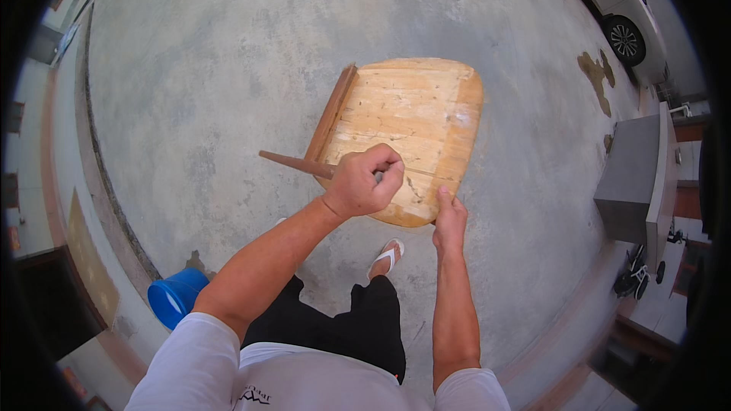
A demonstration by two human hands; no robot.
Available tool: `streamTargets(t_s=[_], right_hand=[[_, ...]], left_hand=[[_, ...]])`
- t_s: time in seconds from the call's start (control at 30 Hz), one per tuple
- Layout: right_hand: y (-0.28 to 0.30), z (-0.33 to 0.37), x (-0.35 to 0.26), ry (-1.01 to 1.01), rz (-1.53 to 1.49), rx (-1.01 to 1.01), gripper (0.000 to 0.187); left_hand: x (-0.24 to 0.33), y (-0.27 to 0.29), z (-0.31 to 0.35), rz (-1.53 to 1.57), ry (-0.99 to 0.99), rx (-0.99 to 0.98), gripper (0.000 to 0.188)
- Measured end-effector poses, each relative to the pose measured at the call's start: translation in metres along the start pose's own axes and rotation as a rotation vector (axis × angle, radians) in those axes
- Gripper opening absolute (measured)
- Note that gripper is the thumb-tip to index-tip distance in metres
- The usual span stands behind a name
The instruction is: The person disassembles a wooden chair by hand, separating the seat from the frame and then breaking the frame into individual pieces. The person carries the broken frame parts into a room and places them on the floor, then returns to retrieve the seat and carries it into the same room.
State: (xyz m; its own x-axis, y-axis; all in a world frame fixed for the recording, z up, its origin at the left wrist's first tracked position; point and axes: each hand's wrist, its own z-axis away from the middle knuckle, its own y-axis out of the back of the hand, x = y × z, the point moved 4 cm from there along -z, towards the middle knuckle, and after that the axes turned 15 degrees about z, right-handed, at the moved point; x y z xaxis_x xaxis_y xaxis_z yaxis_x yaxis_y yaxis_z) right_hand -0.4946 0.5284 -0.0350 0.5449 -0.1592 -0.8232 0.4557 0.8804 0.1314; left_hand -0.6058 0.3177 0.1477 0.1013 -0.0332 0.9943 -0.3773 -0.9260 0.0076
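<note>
Floor (228,68): grey concrete, fills most of the view. Car (647,57): pale, upper right, 1 wheel (624,39) in clear view. Cabinet (624,175): grey, right side. Bike (633,272): just below the cabinet, partly dark, small in view. Person wears a white shirt (320,377) and black trousers (331,323).

Board (415,114): pale wood, rounded corners, scuffed with whitish marks; near centre, in front of the person, in the right hand, above the floor in view. Bucket (190,283): blue, on the floor at lower left, near the left forearm, well apart from the board. Strip (331,113): brown wood, along the board's left edge. Rod (293,161): brown, narrows toward its left end, crosses the strip's lower end and meets the left hand.

Left hand (369,180): clenched over the board's lower left part, thumb against curled fingers; cannot tell if the rod is inside the fist. Right hand (449,217): grasping the board's lower right edge, thumb on the upper face, other fingers mostly hidden. Sandal (387,257): white straps, 1 foot clearly visible below the board.
</note>
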Motion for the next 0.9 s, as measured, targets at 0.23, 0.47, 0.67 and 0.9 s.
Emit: streamTargets(t_s=[0.23, 0.47, 0.67, 0.9], right_hand=[[-0.068, 0.006, 0.050, -0.044, 0.076, -0.036, 0.034], [-0.071, -0.070, 0.014, 0.087, 0.452, 0.023, 0.039], [0.012, -0.078, 0.005, 0.003, 0.464, 0.086, 0.041], [0.116, -0.053, 0.052, -0.090, 0.326, 0.266, 0.048]], left_hand=[[-0.093, -0.054, 0.052, -0.591, -0.149, -0.323, 0.020], [-0.065, 0.123, 0.027, -0.291, 0.174, 0.029, 0.026], [-0.008, 0.266, 0.042, 0.354, 0.024, 0.397, 0.036], [0.000, 0.270, 0.025, 0.614, 0.013, 0.639, 0.034]])
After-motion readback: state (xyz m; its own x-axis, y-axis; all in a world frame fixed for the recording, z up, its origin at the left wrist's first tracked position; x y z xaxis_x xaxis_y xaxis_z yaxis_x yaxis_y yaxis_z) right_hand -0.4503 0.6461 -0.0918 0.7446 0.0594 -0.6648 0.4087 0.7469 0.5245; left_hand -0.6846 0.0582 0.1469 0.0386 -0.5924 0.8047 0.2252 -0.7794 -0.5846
